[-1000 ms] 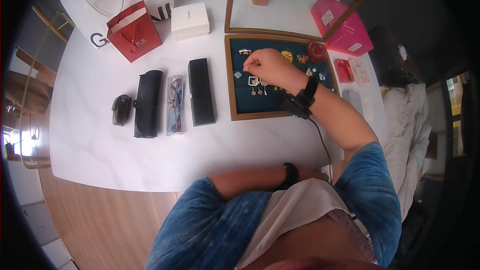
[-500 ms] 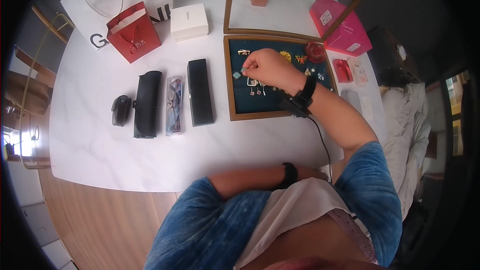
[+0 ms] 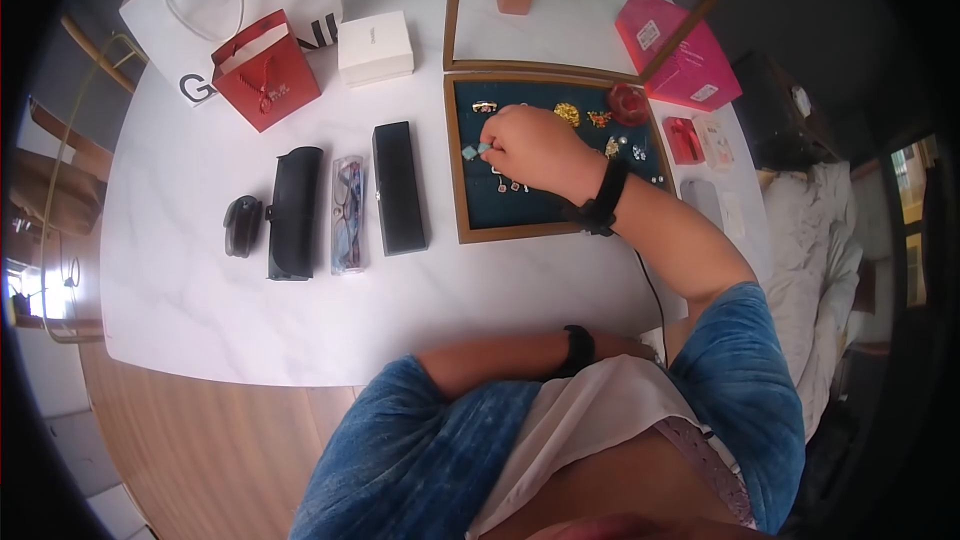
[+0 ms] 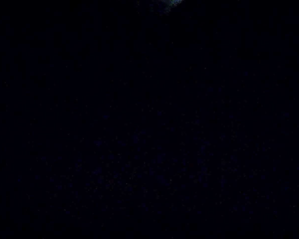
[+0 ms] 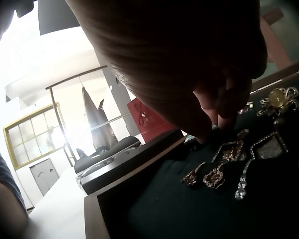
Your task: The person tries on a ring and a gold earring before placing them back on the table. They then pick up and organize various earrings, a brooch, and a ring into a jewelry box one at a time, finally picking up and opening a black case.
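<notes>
My right hand [image 3: 535, 147] reaches into a wooden-framed jewellery case [image 3: 459, 215] lined with dark teal cloth. Thumb and forefinger pinch a small teal piece of jewellery [image 3: 485, 148], close beside a matching teal square [image 3: 469, 153] on the cloth. In the right wrist view, the fingertips [image 5: 204, 133] are down near the lining, behind sparkling drop earrings [image 5: 214, 177]. A yellow-stone brooch [image 5: 278, 99] lies to the right of them. My left hand [image 3: 622, 349] is low by my body, partly hidden by clothing; the left wrist view is almost black.
The case's glazed lid [image 3: 450, 10] stands raised behind it. Left of it lie a long black box [image 3: 399, 185], a clear glasses case [image 3: 347, 215] and a black case [image 3: 295, 215]. A red bag [image 3: 265, 75], white box [image 3: 375, 47] and pink box [image 3: 680, 50] stand farther back.
My right hand has come slightly down and to the left, bringing the pinched teal piece close beside the matching one on the cloth. The left arm stays in place.
</notes>
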### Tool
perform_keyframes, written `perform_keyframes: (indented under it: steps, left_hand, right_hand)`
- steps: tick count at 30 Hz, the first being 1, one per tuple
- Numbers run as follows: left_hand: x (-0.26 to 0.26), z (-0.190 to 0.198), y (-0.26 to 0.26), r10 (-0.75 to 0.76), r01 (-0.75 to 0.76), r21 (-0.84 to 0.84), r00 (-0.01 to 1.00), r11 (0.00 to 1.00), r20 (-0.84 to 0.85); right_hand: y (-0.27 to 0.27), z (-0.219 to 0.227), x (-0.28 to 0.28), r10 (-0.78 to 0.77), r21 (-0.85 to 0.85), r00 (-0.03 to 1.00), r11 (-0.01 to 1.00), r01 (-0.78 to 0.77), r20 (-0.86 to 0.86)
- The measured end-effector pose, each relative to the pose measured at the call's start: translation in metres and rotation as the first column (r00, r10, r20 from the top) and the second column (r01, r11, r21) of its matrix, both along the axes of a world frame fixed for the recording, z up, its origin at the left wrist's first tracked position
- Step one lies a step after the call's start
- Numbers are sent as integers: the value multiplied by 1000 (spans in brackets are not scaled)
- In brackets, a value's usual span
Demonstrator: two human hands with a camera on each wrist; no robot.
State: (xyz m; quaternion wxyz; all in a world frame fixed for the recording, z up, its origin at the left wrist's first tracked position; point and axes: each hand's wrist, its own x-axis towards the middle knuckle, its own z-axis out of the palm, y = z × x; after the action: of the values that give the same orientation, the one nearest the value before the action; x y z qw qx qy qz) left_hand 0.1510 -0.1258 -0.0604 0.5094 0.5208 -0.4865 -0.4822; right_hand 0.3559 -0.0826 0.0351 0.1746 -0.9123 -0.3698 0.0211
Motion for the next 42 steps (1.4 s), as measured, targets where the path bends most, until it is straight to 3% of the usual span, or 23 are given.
perform_keyframes:
  steps: [3, 5, 8, 11, 14, 17, 19, 21, 24, 28, 31, 32, 35, 42]
  left_hand:
    - [-2, -7, -4, -23, 20, -35, 997, 999, -73]
    - [-1, -8, -7, 24, -19, 64, 996, 998, -90]
    - [-4, -19, -14, 58, -47, 88, 991, 995, -121]
    - [-7, -33, -20, 29, -22, 40, 984, 999, -173]
    - [-3, -19, -15, -2, 7, 36, 991, 999, -131]
    - [-1, -19, -20, 54, -58, 63, 997, 996, 54]
    - [-2, -21, -23, 59, -69, 73, 989, 995, 139]
    - [-3, -21, -21, 77, -81, 12, 976, 997, 205]
    - [-3, -20, -17, 111, -93, -75, 947, 993, 300]
    - [-8, -18, -14, 187, -118, -189, 893, 975, 410]
    - [-16, -112, -22, 31, -29, -57, 999, 998, 35]
    - [-26, -41, -26, 420, -347, -439, 904, 829, 79]
    - [-21, -37, -22, 419, -341, -419, 902, 841, 106]
    - [-16, -33, -12, 374, -317, -335, 920, 887, 119]
  right_hand:
    - [-1, 8, 0, -32, -3, 990, 999, 32, -134]
    - [-1, 18, -1, -64, -7, 972, 998, 64, -225]
    - [-5, 12, 3, -44, 77, 970, 995, 65, -239]
    - [-15, 18, -5, -25, 187, 997, 982, 39, -77]
    - [-28, 33, -30, -11, 223, 979, 973, 57, -204]
    - [-45, 43, -73, 186, 314, 846, 949, -23, -500]
    - [-57, 25, -98, 331, 372, 657, 924, -81, -678]
    - [-68, -7, -119, 422, 420, 488, 900, -121, -764]
    - [-74, -40, -130, 469, 488, 306, 873, -17, -829]
    - [-77, -42, -111, 453, 484, 250, 872, 76, -856]
    - [-81, -60, -98, 590, 565, 3, 771, 292, -807]
    - [-83, -66, -93, 626, 589, -54, 757, 283, -778]
    - [-81, -60, -95, 590, 586, 33, 791, 174, -807]
    - [-82, -72, -91, 674, 642, -84, 729, 238, -734]
